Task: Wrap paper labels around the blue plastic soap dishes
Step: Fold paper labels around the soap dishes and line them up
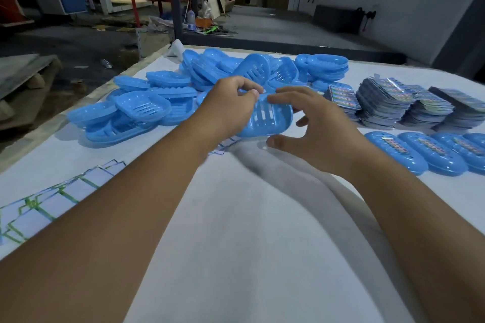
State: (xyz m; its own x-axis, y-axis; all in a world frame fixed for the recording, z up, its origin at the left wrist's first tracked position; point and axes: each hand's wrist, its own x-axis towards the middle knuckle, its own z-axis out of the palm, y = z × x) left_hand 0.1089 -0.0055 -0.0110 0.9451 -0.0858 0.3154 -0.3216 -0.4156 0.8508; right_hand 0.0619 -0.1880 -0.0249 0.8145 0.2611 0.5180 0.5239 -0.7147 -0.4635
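1. My left hand (225,110) hides the near end of the dish (270,119); its fingers (248,86) curl over the rim, grasping it.
2. My right hand (312,128) has thumb and fingers spread around the other end; I cannot tell whether they grip or only touch.
3. The dish is held just above the bench (236,217), slots showing, nothing in it.
4. Beyond lies a pile of dishes (210,71); label stacks (399,105) right; labelled dishes (420,151) cut off at the edge; sheets (52,199) left.
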